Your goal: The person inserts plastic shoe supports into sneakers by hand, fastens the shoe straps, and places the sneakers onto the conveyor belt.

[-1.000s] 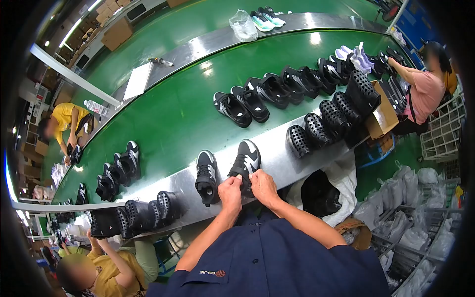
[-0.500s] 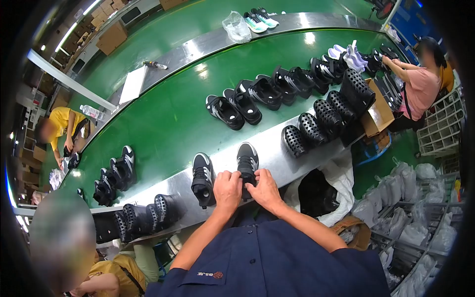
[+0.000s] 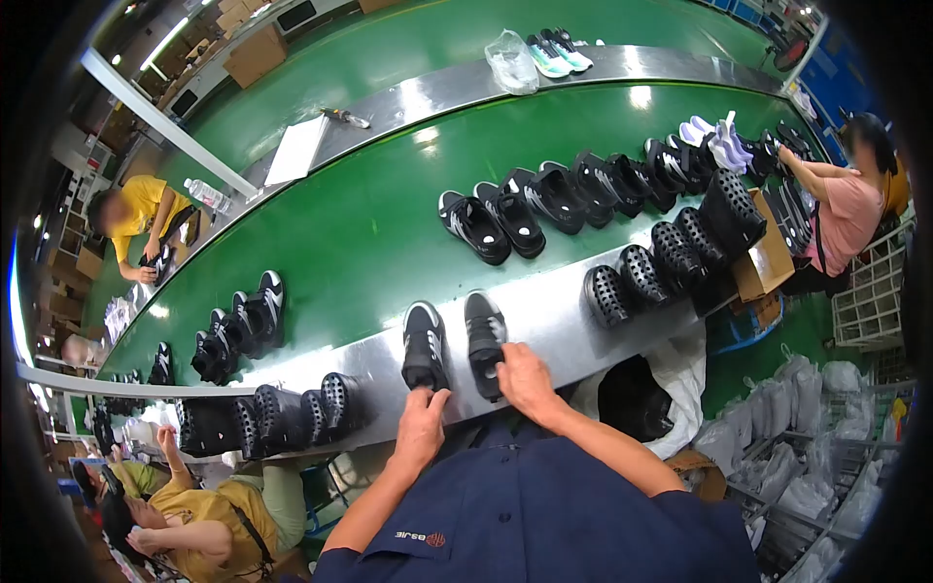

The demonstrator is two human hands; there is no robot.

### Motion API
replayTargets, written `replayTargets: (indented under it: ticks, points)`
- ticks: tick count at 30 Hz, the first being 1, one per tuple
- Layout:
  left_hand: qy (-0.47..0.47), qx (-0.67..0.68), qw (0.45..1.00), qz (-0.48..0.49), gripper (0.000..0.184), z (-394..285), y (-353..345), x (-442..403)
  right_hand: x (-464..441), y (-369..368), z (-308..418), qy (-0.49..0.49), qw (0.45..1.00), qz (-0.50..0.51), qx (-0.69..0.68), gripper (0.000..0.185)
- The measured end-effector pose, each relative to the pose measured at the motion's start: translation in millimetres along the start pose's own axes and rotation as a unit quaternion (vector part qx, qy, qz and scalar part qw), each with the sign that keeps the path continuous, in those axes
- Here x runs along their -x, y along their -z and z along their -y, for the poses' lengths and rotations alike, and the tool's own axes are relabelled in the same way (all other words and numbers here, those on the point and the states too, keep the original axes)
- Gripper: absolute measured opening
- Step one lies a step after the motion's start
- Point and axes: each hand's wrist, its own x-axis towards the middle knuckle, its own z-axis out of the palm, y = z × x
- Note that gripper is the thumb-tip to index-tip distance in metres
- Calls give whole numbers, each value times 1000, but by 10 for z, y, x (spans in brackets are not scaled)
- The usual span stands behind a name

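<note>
Two black sneakers with grey toe caps and white side stripes stand side by side on the metal edge in front of me, toes pointing away. My left hand (image 3: 420,426) is closed at the heel of the left sneaker (image 3: 424,342), fingertips and thumb at its collar. On the right sneaker (image 3: 483,328), my right hand (image 3: 526,379) grips the right side of the heel opening. The laces of both shoes are partly covered by a dark strap or flap. What my left fingertips pinch exactly is partly hidden.
Along the green belt (image 3: 360,233) stand a row of black sneakers (image 3: 556,194) and another group (image 3: 243,321) to the left. Perforated black shoe forms (image 3: 643,274) line the metal edge on both sides. A white sack (image 3: 685,389) hangs below right. Co-workers sit left and right.
My left hand has moved from the right sneaker to the left sneaker's heel. My right hand has shifted to the right sneaker's side. The view has turned slightly left.
</note>
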Motion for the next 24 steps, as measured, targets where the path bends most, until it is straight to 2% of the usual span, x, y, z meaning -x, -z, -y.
replayTargets:
  ticks: [2,3,5,7,8,11,12,14,16,17,18,19,21,22,24]
  points:
    - [19,37,999,28,47,40,-153,-53,-128,-222,101,16,998,54,-20,23]
    - [28,38,998,41,45,-13,-168,-106,-179,-257,199,20,997,71,-1,26]
    - [118,81,986,87,49,-99,-127,-173,-268,-198,266,41,995,84,-21,37]
    - [154,57,967,196,54,-205,-29,-294,-296,-240,141,48,993,83,-73,42]
    - [117,8,977,177,45,-104,-170,-307,-280,-252,44,50,990,83,-99,45]
    - [132,-78,982,109,36,-46,-157,-592,-215,132,-74,-92,965,109,-218,46]
    - [116,-114,985,57,34,80,-106,-714,-172,235,-235,-113,960,95,-238,45]
    - [119,-145,982,30,34,434,129,-1010,-25,475,-522,-155,951,51,-264,44]
    - [124,-152,980,-18,34,1082,226,-1295,110,784,-646,-195,944,5,-266,41]
    - [142,-144,979,2,35,1373,328,-1445,181,933,-632,-218,940,-10,-264,40]
    - [169,-244,955,27,40,1445,496,-1555,251,1065,-558,-235,930,-34,-280,39]
    - [179,-310,934,21,48,1132,781,-1644,314,1195,-466,-252,919,-58,-297,38]
    - [127,-306,944,-5,49,865,936,-1934,453,1256,-378,-282,898,-96,-323,36]
    - [100,-262,960,8,49,826,804,-2107,528,1240,-362,-293,890,-110,-331,36]
    - [-57,-132,990,5,52,535,397,-2336,676,1162,-336,-314,873,-133,-349,36]
